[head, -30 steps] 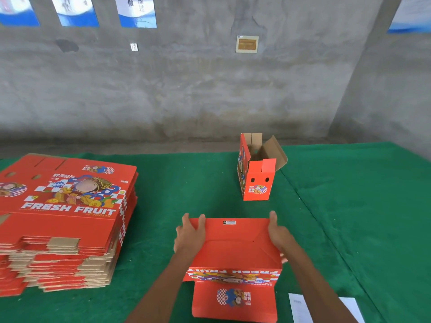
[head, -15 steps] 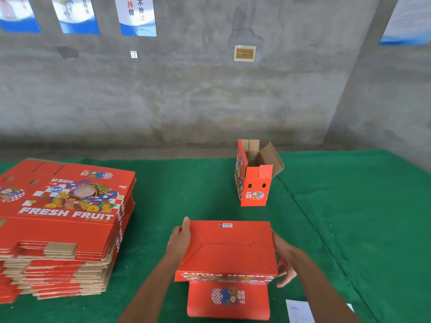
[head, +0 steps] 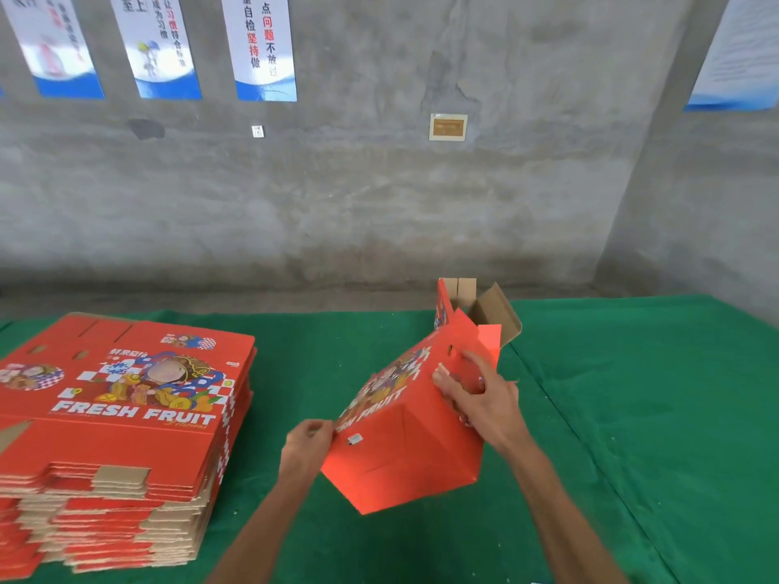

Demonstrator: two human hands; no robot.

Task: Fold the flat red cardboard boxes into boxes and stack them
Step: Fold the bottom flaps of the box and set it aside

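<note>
Two hands tilt a part-folded red printed cardboard box (head: 404, 432) above the green cloth-covered desk (head: 632, 415).

The left hand (head: 305, 446) pinches the box's near-left corner; the right hand (head: 480, 398) grips its far-right edge, fingers curled around the cardboard. A tall stack of flat red cardboard boxes (head: 114, 436) sits at the left. A finished red open-topped box (head: 459, 305) stands just beyond the tilted one. Risk: the folded bottom could spring open if the light corner pinch slips, or the swinging box could knock the finished one over.
</note>
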